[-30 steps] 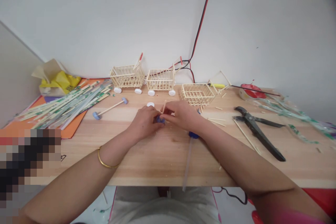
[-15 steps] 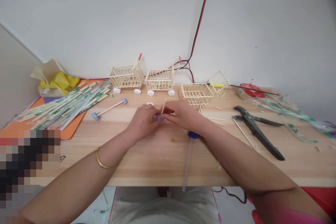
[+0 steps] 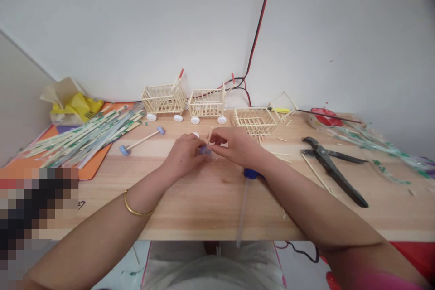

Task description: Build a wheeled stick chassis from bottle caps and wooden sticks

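Close together over the middle of the table are my two hands. My left hand [image 3: 186, 154] pinches a small blue wheel [image 3: 205, 150], partly covered by the fingers. Between the thumb and fingers of my right hand [image 3: 234, 145] is a short wooden stick [image 3: 210, 135], held upright with its lower end at the blue wheel. Whether the stick sits inside the wheel I cannot tell. A white disc [image 3: 195, 135] shows just behind my left fingers. To the left lies a stick axle [image 3: 142, 140] with a blue wheel on each end.
Two little stick carts [image 3: 163, 99] with white wheels stand at the back, beside a wheelless stick basket [image 3: 255, 121]. Black pliers [image 3: 326, 163] lie right. Wrapped sticks [image 3: 91, 138] cover the left. A blue glue gun [image 3: 250, 173] with a glue stick lies beneath my right forearm.
The stick in my right hand has shifted slightly left, and my left hand with the blue wheel has moved a little left too. Everything else stays put.
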`<state>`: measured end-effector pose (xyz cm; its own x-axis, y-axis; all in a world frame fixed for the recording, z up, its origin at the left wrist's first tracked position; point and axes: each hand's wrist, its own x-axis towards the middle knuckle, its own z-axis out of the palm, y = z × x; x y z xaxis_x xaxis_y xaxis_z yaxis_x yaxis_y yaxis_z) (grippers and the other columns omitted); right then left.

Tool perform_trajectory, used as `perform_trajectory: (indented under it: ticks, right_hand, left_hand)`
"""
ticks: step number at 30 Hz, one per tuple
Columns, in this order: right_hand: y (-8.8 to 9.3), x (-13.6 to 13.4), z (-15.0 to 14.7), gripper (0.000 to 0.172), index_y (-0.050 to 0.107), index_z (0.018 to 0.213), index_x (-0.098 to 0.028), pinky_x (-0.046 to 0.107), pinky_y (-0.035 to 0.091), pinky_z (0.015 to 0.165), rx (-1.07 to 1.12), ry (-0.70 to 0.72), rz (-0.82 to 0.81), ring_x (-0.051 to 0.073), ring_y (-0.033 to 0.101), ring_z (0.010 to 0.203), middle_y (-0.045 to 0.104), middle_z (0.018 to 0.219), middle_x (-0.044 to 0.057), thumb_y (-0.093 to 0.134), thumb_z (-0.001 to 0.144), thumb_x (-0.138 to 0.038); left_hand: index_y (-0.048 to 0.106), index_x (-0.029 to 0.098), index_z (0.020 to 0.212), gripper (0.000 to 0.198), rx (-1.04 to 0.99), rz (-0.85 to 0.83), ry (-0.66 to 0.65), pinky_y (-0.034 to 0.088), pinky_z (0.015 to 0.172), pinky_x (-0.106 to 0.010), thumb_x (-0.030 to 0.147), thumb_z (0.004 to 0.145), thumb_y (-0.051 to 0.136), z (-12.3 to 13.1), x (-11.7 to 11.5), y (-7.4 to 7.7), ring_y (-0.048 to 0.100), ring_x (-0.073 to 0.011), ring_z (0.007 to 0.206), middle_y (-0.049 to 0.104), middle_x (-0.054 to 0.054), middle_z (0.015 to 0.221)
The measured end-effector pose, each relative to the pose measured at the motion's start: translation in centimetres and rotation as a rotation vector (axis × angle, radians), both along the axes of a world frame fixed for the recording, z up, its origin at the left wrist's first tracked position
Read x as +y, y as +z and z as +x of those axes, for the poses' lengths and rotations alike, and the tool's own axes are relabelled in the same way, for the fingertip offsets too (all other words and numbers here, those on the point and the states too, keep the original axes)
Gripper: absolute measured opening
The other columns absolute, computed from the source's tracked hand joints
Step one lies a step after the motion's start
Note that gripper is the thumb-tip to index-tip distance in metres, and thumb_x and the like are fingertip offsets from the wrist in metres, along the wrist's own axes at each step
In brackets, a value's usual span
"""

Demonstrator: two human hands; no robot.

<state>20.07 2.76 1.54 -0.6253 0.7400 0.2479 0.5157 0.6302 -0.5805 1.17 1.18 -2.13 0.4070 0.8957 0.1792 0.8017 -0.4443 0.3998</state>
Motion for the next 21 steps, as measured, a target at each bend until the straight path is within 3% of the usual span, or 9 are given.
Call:
perform_trajectory:
  ticks: [7, 16, 21]
  right_hand:
    - [-0.62, 0.30, -0.24, 0.009, 0.062, 0.085, -0.016, 0.025, 0.041, 0.066, 0.050, -0.003, 0.030, 0.012, 0.058, 0.071, 0.065, 0.077, 0.002, 0.058, 0.084, -0.024]
    - [-0.78, 0.36, -0.47, 0.015, 0.063, 0.079, -0.016, 0.023, 0.036, 0.064, -0.005, -0.012, 0.046, 0.012, 0.056, 0.068, 0.065, 0.073, 0.001, 0.054, 0.088, -0.024]
    - [-0.76, 0.36, -0.60, 0.016, 0.063, 0.077, -0.016, 0.022, 0.036, 0.063, -0.029, -0.029, 0.050, 0.012, 0.056, 0.067, 0.065, 0.073, 0.002, 0.055, 0.088, -0.024]
  left_hand:
    - [0.069, 0.018, 0.086, 0.018, 0.065, -0.015, -0.008, 0.038, 0.070, -0.031, 0.032, 0.075, 0.065, 0.28, 0.02, -0.29, 0.053, -0.0205, 0.078, 0.059, -0.004, 0.076]
    - [0.068, 0.024, 0.100, 0.031, 0.082, -0.008, -0.045, 0.037, 0.071, -0.031, 0.041, 0.074, 0.067, -0.03, 0.18, -0.70, 0.054, -0.0217, 0.082, 0.061, -0.004, 0.081]
    - [0.067, 0.019, 0.088, 0.030, 0.096, -0.014, -0.002, 0.035, 0.065, -0.030, 0.043, 0.070, 0.069, 0.09, 0.19, -0.68, 0.052, -0.0204, 0.075, 0.059, -0.004, 0.077]
